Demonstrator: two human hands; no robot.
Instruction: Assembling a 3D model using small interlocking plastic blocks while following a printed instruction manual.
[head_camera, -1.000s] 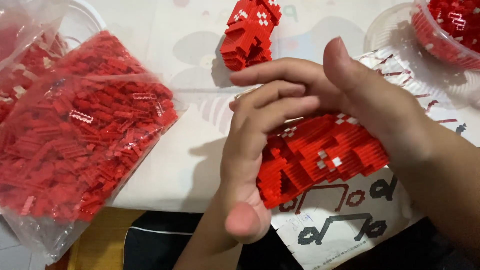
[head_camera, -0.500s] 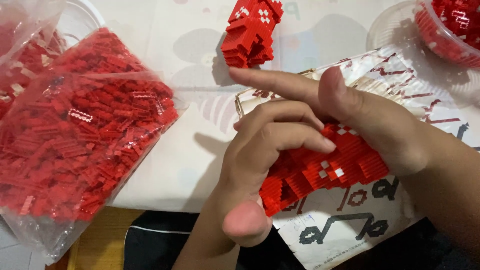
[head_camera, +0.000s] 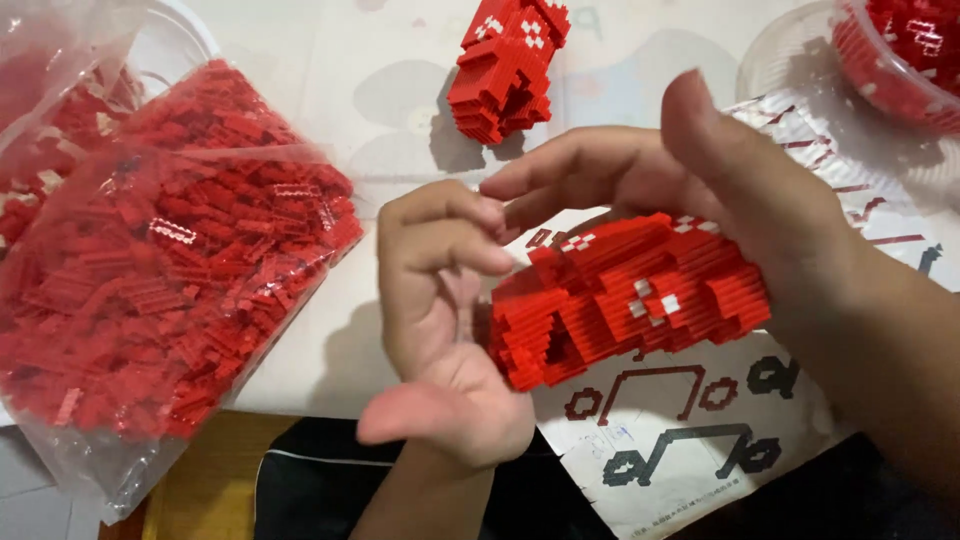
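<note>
From my feed, the far left of the pale counter (head_camera: 330, 340) is taken up by a clear plastic bag (head_camera: 165, 270) stuffed with loose small red bricks; a second bag or a clear tub (head_camera: 60, 90) sits behind it at the far-left corner, though the glare there makes it hard for me to say which. The counter carries a faint printed pattern of pale shapes. Below its near edge I see a strip of yellowish wood (head_camera: 215, 480) and some dark fabric (head_camera: 320, 490).

Moving right, the left hand (head_camera: 440, 330) is palm up near the counter's near edge, its fingers curled loosely and apart, their tips just touching the left end of the red brick model (head_camera: 630, 295). That model, with a few white bricks set in its side, is lifted just above a printed instruction sheet (head_camera: 680, 440) with red and black outline drawings.

Farther away, in the middle, a smaller red brick piece (head_camera: 505, 65) with white spots stands alone on the counter.

The right hand (head_camera: 720, 190) comes in from the right, fingers clamped over the top and far side of the model, thumb raised. At the far right corner a clear round tub (head_camera: 800, 70) holds more red bricks.
</note>
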